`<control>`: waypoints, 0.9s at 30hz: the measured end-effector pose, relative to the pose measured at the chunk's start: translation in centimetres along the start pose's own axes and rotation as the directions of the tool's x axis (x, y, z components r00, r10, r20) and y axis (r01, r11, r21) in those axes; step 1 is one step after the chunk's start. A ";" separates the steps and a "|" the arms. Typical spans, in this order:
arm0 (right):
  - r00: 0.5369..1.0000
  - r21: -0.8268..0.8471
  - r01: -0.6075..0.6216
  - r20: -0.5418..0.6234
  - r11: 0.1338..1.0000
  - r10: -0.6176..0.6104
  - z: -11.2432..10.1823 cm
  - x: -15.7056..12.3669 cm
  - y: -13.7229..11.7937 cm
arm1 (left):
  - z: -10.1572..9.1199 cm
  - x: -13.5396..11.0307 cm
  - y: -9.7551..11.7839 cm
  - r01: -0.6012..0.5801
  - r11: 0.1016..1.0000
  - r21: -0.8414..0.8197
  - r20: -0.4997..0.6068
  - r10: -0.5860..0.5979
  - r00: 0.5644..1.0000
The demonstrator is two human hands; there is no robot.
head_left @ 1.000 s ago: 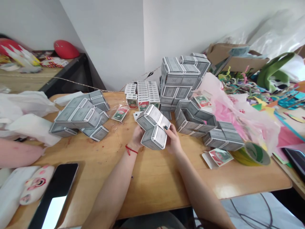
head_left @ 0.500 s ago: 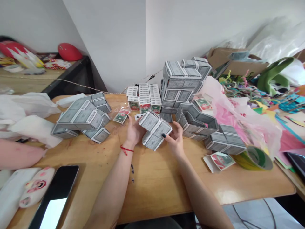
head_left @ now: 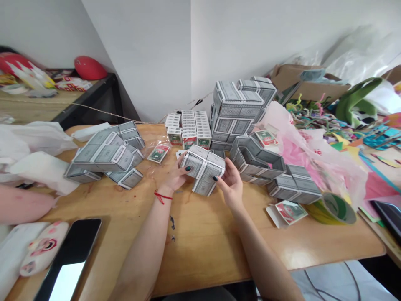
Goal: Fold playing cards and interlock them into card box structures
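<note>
Head view: now gripping the block [head_left: 205, 165] from both sides, with the left hand [head_left: 174, 177] closed in, thumb down on its face after being lifted clear, and with the right hand [head_left: 232, 184] clasping the opposite end. Also tilted to show more upper side. Held over the bench [head_left: 200, 251], between front edge and packs [head_left: 189, 127] near the back edge. Probably steadier; not yet set down.

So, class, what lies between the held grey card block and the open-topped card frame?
In the head view, the right hand lies between the card block and the card frame.
</note>
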State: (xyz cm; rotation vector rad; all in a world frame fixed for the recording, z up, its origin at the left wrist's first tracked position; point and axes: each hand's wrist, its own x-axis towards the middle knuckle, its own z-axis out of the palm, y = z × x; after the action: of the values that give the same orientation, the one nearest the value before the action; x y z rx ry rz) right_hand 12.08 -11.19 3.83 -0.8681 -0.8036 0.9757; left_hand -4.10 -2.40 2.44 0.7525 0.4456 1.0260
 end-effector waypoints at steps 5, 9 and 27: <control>1.000 -0.059 -0.016 -0.014 0.998 0.015 -0.3 0.1 0.6 | -0.3 0.2 -1.1 0.086 0.994 -0.064 -0.108 -0.092 0.990; 1.000 -0.113 -0.007 0.009 0.994 0.008 -0.4 0.0 0.9 | 0.0 0.2 -1.4 0.149 0.986 -0.073 -0.130 -0.158 0.979; 0.992 -0.189 -0.046 -0.125 0.981 0.022 -1.0 0.2 -0.1 | 0.2 -1.1 0.1 0.121 0.975 0.189 0.223 -0.162 0.961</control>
State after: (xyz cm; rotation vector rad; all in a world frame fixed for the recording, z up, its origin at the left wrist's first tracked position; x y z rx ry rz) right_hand 13.08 -11.28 3.56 -1.1014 -0.7881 0.8748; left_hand -4.52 -3.45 2.63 0.9731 0.3792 0.7579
